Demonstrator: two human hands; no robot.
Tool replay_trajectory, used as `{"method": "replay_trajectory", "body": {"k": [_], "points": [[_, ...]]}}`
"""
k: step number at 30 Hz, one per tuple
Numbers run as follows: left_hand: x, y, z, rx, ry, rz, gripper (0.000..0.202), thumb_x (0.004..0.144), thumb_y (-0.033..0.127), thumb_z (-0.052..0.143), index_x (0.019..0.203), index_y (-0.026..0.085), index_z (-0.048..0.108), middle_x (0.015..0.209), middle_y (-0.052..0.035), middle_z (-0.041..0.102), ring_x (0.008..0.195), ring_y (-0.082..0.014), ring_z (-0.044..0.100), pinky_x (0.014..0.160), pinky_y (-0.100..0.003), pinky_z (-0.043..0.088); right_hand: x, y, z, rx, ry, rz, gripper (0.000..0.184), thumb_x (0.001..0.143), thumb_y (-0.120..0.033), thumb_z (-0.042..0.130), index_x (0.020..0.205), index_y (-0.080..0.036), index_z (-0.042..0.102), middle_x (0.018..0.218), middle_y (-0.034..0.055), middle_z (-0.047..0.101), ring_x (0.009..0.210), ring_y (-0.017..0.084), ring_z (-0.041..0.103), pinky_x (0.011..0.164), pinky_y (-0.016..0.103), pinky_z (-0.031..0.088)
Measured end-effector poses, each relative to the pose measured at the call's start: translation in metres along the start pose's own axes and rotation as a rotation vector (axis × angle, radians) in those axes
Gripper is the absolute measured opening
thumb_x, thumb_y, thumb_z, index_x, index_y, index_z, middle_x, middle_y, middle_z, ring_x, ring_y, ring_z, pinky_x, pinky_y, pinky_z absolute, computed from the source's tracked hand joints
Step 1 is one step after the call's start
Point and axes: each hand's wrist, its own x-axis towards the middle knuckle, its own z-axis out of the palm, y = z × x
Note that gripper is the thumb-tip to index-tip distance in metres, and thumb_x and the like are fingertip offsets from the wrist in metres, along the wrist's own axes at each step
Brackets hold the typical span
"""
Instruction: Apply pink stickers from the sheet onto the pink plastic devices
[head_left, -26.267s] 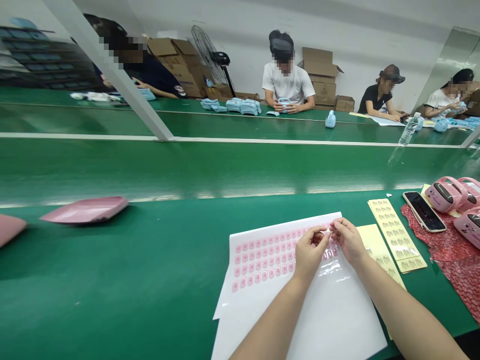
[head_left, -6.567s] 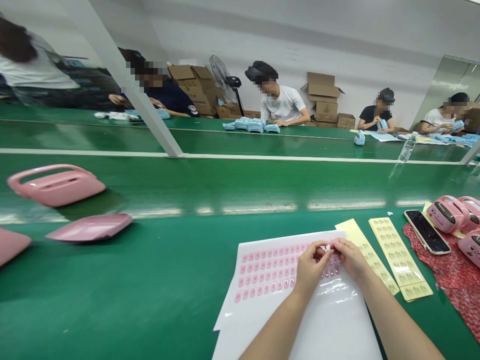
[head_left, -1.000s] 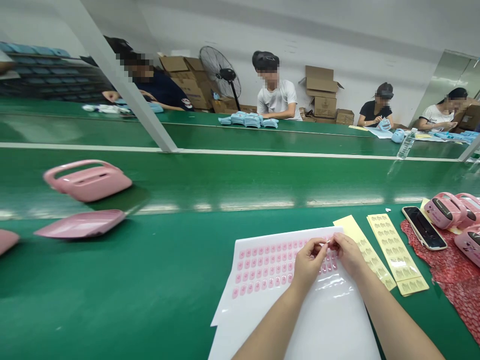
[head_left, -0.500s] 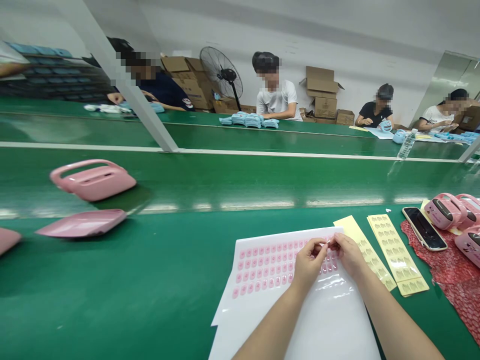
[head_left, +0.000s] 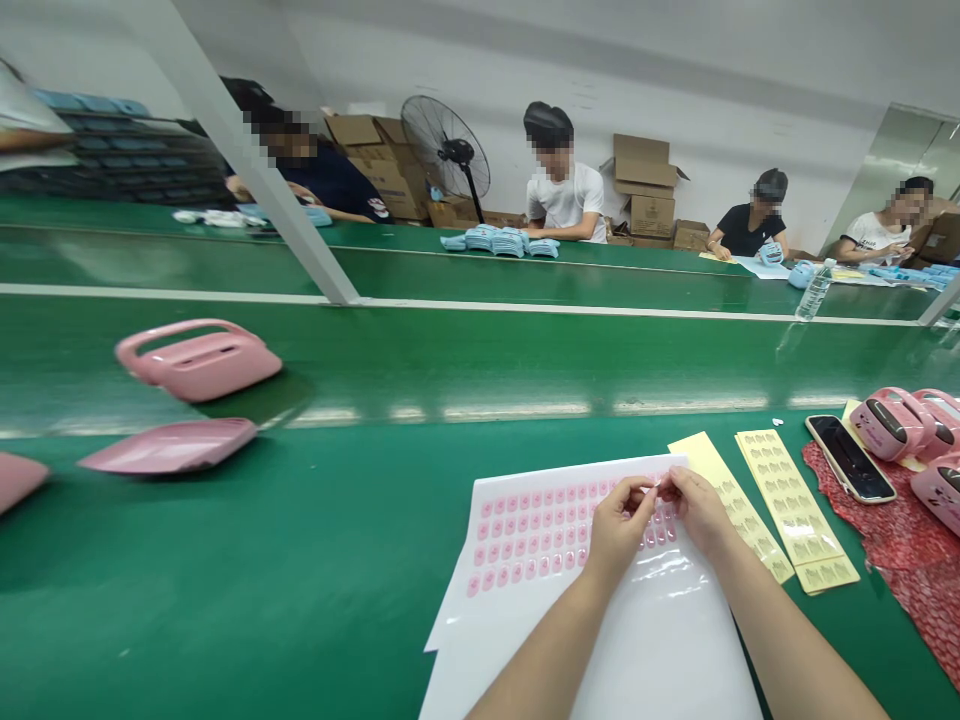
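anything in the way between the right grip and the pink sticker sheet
Nothing visible: the right grip is over the sheet's far right corner, beside the left grip. The yellow cards lie to the right.

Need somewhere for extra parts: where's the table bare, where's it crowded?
Biggest bare patch: near green tabletop, bar specks, left of the white sheet and nearer than the pink shell. Another: the green strip beyond, right of the handled pink case. Crowded: right side, with yellow sticker sheets, phone, red wrap and pink devices.
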Motion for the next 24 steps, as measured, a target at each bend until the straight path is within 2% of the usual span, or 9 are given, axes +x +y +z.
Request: {"method": "replay_trajectory", "body": {"k": [5, 10, 17, 24], "points": [[-0.0001, 0.0001, 0.0003, 0.0, -0.004, -0.008, 0.017, 0.063, 0.035, 0.059, 0.069, 0.019, 0.061, 0.048, 0.0047, 0.052, 0.046, -0.0107, 0.048, 0.047, -0.022, 0.04, -0.0008, 0.0011, 0.0, 0.001, -0.001, -0.016, 0.048, 0.054, -0.058, 0.069, 0.036, -0.021, 0.045, 0.047, -0.0015, 0.048, 0.054, 0.014, 0.044, 0.055, 0.028, 0.03], [-0.0002, -0.0003, -0.0001, 0.005, -0.008, -0.015, 0.017, 0.063, 0.035, 0.059, 0.069, 0.019, 0.06, 0.048, 0.0048, 0.051, 0.046, -0.0108, 0.048, 0.047, -0.022, 0.039, -0.0012, 0.0016, 0.0005, 0.008, 0.004, -0.024, 0.05, 0.054, -0.059, 0.068, 0.035, -0.021, 0.042, 0.047, -0.0012, 0.048, 0.054, 0.014, 0.043, 0.054, 0.028, 0.029], [-0.0001, 0.0006, -0.0009, 0.014, -0.006, -0.016, 0.017, 0.063, 0.035, 0.06, 0.069, 0.019, 0.061, 0.048, 0.0048, 0.051, 0.046, -0.0108, 0.048, 0.048, -0.022, 0.039, 0.0001, 0.002, 0.0001, 0.004, -0.003, -0.022, 0.036, 0.055, -0.055, 0.069, 0.052, -0.02, 0.06, 0.055, -0.0004, 0.055, 0.057, 0.014, 0.046, 0.059, 0.029, 0.033], [-0.0001, 0.0005, 0.0, 0.016, -0.004, -0.011, 0.018, 0.063, 0.036, 0.059, 0.069, 0.019, 0.061, 0.048, 0.0048, 0.051, 0.046, -0.0108, 0.048, 0.047, -0.022, 0.039, 0.0001, 0.0014, -0.0005, 0.009, -0.009, -0.017, 0.037, 0.055, -0.055, 0.069, 0.049, -0.02, 0.058, 0.055, -0.0002, 0.055, 0.059, 0.015, 0.046, 0.06, 0.029, 0.033]]}}
